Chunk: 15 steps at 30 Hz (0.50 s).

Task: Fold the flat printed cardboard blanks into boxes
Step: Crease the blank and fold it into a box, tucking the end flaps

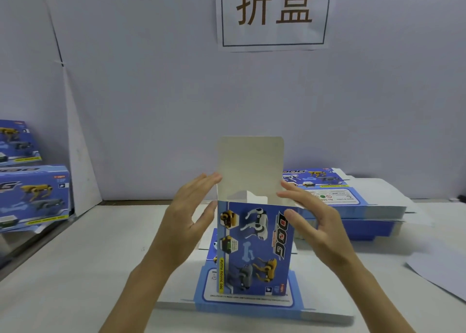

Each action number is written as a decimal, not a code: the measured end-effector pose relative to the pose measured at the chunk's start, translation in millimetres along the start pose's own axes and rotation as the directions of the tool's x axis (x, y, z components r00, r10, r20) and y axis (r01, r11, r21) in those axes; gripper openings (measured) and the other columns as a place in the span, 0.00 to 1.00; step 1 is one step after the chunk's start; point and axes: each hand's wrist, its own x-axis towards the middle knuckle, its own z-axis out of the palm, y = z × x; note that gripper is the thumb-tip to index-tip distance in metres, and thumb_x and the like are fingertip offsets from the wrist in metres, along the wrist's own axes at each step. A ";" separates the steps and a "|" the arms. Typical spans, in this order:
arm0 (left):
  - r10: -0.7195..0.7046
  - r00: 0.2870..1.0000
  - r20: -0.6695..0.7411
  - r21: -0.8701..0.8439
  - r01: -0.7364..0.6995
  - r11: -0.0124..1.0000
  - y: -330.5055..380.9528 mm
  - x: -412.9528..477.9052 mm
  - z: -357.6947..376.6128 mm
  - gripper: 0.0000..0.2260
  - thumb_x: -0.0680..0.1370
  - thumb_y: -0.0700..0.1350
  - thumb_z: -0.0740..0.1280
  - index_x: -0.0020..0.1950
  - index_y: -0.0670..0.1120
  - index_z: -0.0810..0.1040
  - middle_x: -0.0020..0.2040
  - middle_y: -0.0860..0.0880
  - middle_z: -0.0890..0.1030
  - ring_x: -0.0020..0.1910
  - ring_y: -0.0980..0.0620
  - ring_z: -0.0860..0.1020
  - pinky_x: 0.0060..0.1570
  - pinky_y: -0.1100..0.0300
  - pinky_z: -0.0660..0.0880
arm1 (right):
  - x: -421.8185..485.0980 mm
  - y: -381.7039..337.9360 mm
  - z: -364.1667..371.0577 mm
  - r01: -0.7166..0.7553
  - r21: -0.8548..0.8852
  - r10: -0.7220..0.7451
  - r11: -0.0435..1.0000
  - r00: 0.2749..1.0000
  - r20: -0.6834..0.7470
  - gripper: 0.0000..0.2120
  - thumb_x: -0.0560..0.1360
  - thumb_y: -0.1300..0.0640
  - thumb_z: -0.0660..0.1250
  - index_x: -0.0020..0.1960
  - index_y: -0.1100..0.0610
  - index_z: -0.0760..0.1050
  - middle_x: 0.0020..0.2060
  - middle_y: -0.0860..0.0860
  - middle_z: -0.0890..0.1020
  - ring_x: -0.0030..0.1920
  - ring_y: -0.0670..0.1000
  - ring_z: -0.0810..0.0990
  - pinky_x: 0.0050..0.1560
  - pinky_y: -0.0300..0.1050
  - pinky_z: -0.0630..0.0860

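A blue printed box [254,247] with robot-dog pictures stands upright in the middle of the table, on a short stack of flat blanks [247,305]. Its top is open and the plain grey lid flap [249,163] sticks straight up. My left hand [186,219] is beside the box's left side with straight fingers, the fingertips at the lid flap's left edge. My right hand [310,216] holds the top right corner, thumb on the printed front and fingers reaching over the right side flap.
A taller pile of flat blanks [353,206] lies at the back right. Folded boxes [32,196] are stacked at the far left against a white wall panel. A white sheet [441,274] lies at the right edge. A paper sign [274,12] hangs on the wall.
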 end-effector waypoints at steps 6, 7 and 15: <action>0.073 0.988 -0.135 0.021 -0.071 0.997 -7.5 -1.8 -0.5 0.17 0.76 0.53 0.61 0.65 0.53 0.71 0.62 0.62 0.71 0.60 0.63 0.70 0.54 0.66 0.68 | -5.0 2.6 8.3 0.031 0.024 -0.029 0.999 0.998 -0.061 0.24 0.69 0.30 0.64 0.58 0.42 0.75 0.65 0.39 0.76 0.69 0.39 0.68 0.53 0.53 0.81; 0.060 0.986 -0.156 0.007 -0.059 0.998 -7.3 -3.0 1.3 0.17 0.76 0.53 0.62 0.64 0.53 0.71 0.61 0.62 0.72 0.58 0.59 0.73 0.53 0.66 0.69 | -5.5 2.3 9.2 0.028 0.041 -0.025 0.999 0.998 -0.064 0.26 0.67 0.28 0.63 0.58 0.42 0.75 0.64 0.37 0.76 0.69 0.40 0.68 0.50 0.51 0.82; 0.144 0.954 -0.262 0.122 -0.115 0.986 -17.6 -7.6 0.2 0.17 0.72 0.33 0.71 0.60 0.43 0.76 0.55 0.49 0.79 0.46 0.54 0.77 0.47 0.76 0.73 | -5.8 6.4 12.3 0.047 0.114 -0.038 0.992 0.996 -0.078 0.25 0.69 0.31 0.64 0.59 0.44 0.75 0.64 0.33 0.74 0.69 0.39 0.68 0.40 0.40 0.82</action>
